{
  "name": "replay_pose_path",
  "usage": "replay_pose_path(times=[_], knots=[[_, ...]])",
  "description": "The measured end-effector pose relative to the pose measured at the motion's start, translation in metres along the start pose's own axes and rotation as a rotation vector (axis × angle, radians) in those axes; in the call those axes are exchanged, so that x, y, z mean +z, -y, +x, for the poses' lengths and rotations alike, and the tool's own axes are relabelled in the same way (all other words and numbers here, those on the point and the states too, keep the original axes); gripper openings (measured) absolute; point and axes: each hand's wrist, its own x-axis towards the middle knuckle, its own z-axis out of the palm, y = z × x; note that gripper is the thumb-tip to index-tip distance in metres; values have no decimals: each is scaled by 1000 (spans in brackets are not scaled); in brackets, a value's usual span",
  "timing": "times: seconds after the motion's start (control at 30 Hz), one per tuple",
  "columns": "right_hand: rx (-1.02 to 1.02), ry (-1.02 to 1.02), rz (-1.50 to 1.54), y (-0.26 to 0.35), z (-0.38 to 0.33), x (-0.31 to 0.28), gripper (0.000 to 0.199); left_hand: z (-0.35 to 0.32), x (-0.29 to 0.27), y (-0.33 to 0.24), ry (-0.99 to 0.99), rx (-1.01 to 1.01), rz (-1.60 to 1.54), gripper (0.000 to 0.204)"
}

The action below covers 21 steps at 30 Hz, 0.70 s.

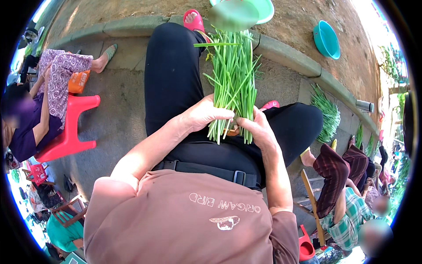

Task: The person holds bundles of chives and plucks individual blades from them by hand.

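Note:
A thick bundle of long green chives [235,75] lies lengthwise between my knees, its near ends over my lap. My left hand [206,115] is closed around the bundle's left side near those ends, with the thumb across the top. On the other side my right hand [258,126] grips the near ends, thumb pressed against the stalks. The fingers of both hands are partly hidden beneath the chives. A small orange-brown thing shows between the hands, too covered to name. A single stalk lies crosswise over the far part of the bundle.
Past the bundle stands a pale green basin [266,9]. A teal basin [326,39] sits on the dirt beyond the stone curb [288,55]. To the right lies another chive pile [325,116]. At left, a person sits on a red stool [72,125]; others sit at right.

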Motion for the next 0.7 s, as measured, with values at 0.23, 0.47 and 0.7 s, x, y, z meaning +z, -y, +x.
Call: replay_pose_path(times=[0.23, 0.47, 0.7], knots=[[-115, 84, 102, -14, 7, 6, 49, 7, 4, 6, -68, 80, 97, 38], [-35, -133, 155, 17, 1, -17, 24, 4, -10, 11, -164, 102, -88, 50], [-191, -349, 422, 29, 37, -89, 18, -10, 4, -93, -41, 390, -404, 60]])
